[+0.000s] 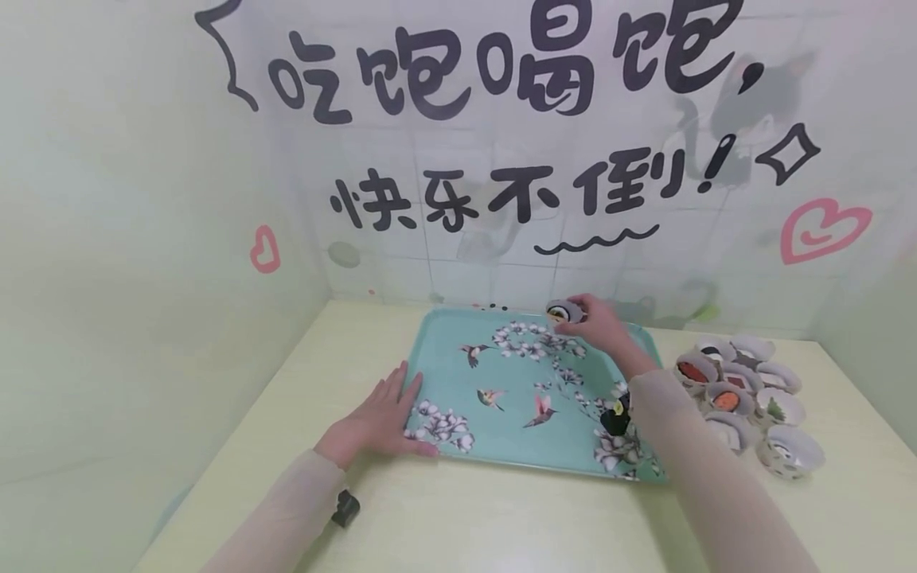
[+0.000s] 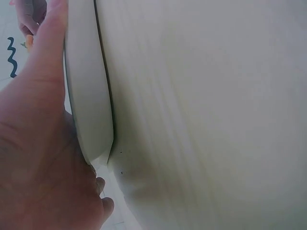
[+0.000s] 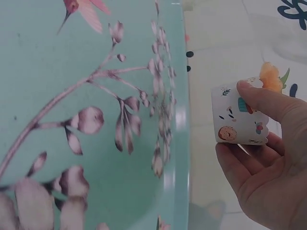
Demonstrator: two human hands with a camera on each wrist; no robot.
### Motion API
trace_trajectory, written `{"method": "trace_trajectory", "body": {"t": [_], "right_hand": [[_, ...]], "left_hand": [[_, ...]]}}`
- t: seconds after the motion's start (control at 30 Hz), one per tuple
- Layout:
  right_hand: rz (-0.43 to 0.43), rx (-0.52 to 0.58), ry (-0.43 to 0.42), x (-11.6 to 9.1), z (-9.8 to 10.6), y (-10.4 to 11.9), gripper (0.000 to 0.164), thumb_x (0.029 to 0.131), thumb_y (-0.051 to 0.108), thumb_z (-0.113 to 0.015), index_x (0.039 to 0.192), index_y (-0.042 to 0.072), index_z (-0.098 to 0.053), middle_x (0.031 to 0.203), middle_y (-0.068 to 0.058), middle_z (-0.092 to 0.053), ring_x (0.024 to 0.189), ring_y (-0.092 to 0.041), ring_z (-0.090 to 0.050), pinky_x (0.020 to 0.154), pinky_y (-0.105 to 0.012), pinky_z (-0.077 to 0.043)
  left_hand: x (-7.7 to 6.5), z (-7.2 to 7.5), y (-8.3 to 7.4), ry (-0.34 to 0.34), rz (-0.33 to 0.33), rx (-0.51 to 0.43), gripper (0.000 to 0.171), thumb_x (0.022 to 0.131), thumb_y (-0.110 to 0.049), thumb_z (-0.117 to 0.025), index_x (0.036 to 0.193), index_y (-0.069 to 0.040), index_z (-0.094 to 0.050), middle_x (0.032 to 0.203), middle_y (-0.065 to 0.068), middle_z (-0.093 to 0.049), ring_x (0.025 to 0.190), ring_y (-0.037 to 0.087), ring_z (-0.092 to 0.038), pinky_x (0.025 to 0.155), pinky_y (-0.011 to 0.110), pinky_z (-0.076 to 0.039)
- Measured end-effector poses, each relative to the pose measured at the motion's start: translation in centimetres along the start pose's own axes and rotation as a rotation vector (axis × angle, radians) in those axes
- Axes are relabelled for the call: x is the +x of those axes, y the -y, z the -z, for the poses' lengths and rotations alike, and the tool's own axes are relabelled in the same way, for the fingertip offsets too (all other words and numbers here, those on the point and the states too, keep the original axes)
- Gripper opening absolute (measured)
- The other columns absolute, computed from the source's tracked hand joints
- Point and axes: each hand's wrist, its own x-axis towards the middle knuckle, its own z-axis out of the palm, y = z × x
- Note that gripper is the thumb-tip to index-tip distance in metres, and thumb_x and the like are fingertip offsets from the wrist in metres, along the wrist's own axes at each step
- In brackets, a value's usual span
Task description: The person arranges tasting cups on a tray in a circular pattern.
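A teal tray [image 1: 444,382] printed with birds and blossoms lies on the table. At its near left corner rests my left hand [image 1: 376,418], fingers stretched along the side and thumb at the front edge. In the left wrist view, that hand [image 2: 38,129] lies against the tray's pale side [image 2: 88,81]. My right hand [image 1: 602,328] holds a small paper cup [image 1: 561,313] at the tray's far edge. The right wrist view shows thumb and fingers gripping the printed cup [image 3: 235,115], tilted sideways there, with something orange and a green leaf [image 3: 274,79] at its mouth.
Several similar paper cups [image 1: 781,450] with varied contents stand grouped on the table to the right of the tray. Behind the table rises a wall [image 1: 487,270] with lettering. A small black item [image 1: 345,508] shows beneath the left sleeve.
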Motion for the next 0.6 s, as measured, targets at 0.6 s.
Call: {"method": "trace_trajectory", "body": {"t": [0.6], "right_hand": [[-0.086,0.017,-0.048,2.0,-3.8,-0.6,0.060,0.092,0.024,-0.071,0.140,0.000,-0.046,0.138,-0.024,-0.053,0.121,-0.038,-0.053,0.102,-0.052,-0.048]], "left_hand": [[0.1,-0.3,0.3,-0.005,-0.003,-0.001,0.130,0.072,-0.076,-0.070,0.160,-0.002,-0.008,0.166,0.027,0.005,0.155,0.044,-0.002,0.127,0.055,-0.013]]}}
